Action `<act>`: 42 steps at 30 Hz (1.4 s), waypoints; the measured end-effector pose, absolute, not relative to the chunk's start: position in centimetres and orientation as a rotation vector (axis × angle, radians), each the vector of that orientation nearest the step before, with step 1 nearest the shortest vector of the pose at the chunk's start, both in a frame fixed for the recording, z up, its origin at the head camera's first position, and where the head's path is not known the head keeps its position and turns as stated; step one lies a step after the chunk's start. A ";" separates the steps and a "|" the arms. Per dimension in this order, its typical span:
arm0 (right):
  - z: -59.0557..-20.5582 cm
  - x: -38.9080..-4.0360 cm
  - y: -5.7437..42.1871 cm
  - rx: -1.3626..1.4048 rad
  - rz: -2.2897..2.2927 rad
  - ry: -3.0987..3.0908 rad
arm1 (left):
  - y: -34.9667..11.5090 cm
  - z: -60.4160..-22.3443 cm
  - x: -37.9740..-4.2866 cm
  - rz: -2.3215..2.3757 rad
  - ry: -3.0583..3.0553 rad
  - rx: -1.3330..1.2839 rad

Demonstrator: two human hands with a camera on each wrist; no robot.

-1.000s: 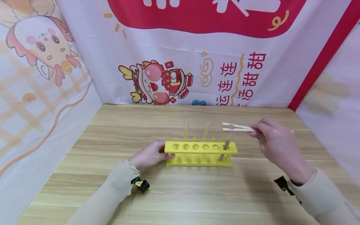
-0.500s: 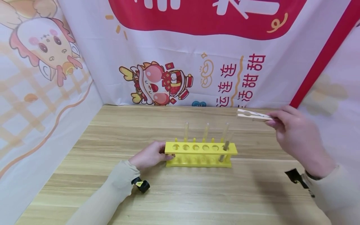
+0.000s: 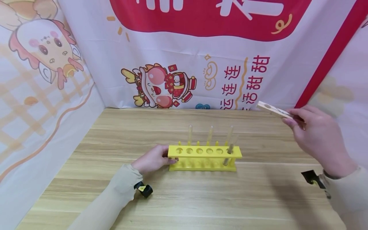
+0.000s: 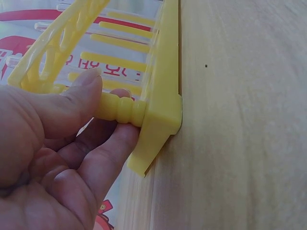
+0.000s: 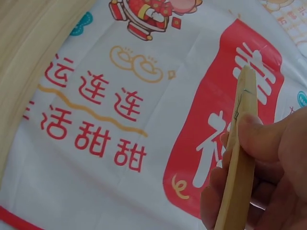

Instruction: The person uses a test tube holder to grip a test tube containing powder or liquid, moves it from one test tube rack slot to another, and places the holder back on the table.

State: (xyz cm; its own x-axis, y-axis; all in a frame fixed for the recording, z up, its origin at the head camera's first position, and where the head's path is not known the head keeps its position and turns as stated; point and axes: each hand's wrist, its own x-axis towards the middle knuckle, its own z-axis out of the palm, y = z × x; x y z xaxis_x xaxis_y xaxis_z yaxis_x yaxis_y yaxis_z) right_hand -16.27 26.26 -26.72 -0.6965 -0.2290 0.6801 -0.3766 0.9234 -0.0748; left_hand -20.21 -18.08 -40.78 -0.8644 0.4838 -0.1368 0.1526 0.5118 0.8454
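Observation:
A yellow test tube rack [image 3: 204, 156] stands on the wooden table. My left hand [image 3: 152, 158] grips its left end; in the left wrist view, thumb and fingers are around the yellow end post [image 4: 120, 108]. A test tube [image 3: 230, 149] with a grey-brown lower part leans in the rightmost hole. Three clear test tubes stand at the rear, a left one [image 3: 190, 134], a middle one [image 3: 210, 134] and a right one [image 3: 229, 134]. Up and right of the rack, my right hand [image 3: 320, 137] holds a wooden test tube clamp [image 3: 274, 110], raised above the table, with nothing in its jaws.
Bare short pegs, such as one peg [image 3: 198, 143], rise between the rear tubes. A printed white cloth [image 3: 112, 57] hangs along the table's back edge, and more cloth [image 3: 72, 127] runs along the left side. Wood grain tabletop [image 3: 201, 198] lies in front of the rack.
My right hand has drawn the clamp up and right, away from the rack's right end; the right rear tube now stands without it. My left hand has stayed on the rack.

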 end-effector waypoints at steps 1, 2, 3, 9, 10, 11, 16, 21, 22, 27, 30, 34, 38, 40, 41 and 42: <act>-26.8 -16.3 26.4 0.417 0.273 -2.380 | -18.1 -40.8 -20.2 1.291 2.402 0.526; -26.9 -16.4 26.5 0.405 0.274 -2.395 | -18.1 -40.8 -20.2 1.290 2.403 0.522; -27.0 -16.5 26.7 0.392 0.273 -2.408 | -18.1 -40.8 -20.2 1.291 2.402 0.519; -28.1 -17.3 28.2 0.322 0.293 -2.478 | -18.0 -40.8 -20.2 1.288 2.407 0.512; -28.4 -17.5 28.5 0.312 0.298 -2.487 | -18.0 -40.8 -20.2 1.288 2.408 0.511; -28.6 -17.7 28.8 0.300 0.304 -2.499 | -18.0 -40.8 -20.2 1.289 2.408 0.510; -29.9 -18.7 30.4 0.217 0.360 -2.607 | -18.0 -40.7 -20.2 1.296 2.402 0.503; -31.8 -19.7 31.8 0.163 0.418 -2.754 | -18.0 -40.7 -20.2 1.293 2.397 0.495; -32.3 -19.8 32.0 0.161 0.424 -2.780 | -18.1 -40.7 -20.2 1.295 2.396 0.498; -34.2 -20.8 33.0 0.158 0.460 -2.934 | -18.1 -40.7 -20.2 1.300 2.393 0.511; -34.9 -21.4 33.5 0.129 0.471 -3.056 | -18.1 -40.8 -20.3 1.298 2.398 0.515; -35.5 -22.0 33.5 0.109 0.435 -3.161 | -18.1 -40.9 -20.3 1.296 2.404 0.511; -36.1 -22.5 33.0 0.111 0.429 -3.213 | -18.1 -40.8 -20.2 1.290 2.411 0.507; -36.4 -22.8 32.7 0.110 0.453 -3.226 | -18.1 -40.8 -20.2 1.287 2.411 0.509; -36.6 -23.0 32.7 0.106 0.455 -3.236 | -18.0 -40.8 -20.2 1.284 2.411 0.511; -36.8 -23.2 32.6 0.099 0.468 -3.242 | -18.0 -40.8 -20.2 1.284 2.407 0.514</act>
